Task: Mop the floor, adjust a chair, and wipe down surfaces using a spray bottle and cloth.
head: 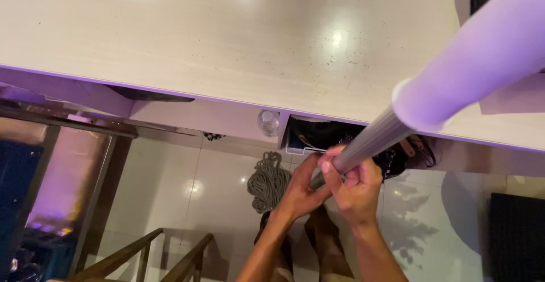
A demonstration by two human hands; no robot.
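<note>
We hold a long ribbed grey metal pole (372,140) with both hands, low in the middle of the view. Its long axis runs on a diagonal: from our grip it rises up and to the right toward the camera, where it slides into a wider, smooth pale plastic sleeve (477,60) that fills the upper right corner. So the bulk of the pole lies up and right of the hands, and only its lower end sits in the grip.

Our right hand (357,188) is closed around the pole, fingers wrapped over the top of it. Our left hand (301,188) comes in from the lower left and curls round the pole's end, touching the right hand. Both hands are at the same spot, so neither is clearly nearer.

The tip of the pole is hidden behind the fingers, and we cannot tell what is at that end. Beyond the hands, a bundle of grey twisted cord strands (268,181) lies on the glossy white tiled floor (170,191), just left of the grip. A broad pale speckled tabletop (227,38) spans the upper view; the dark clutter beneath its edge is too dim to identify. The sleeve's far end is cut off by the frame.
</note>
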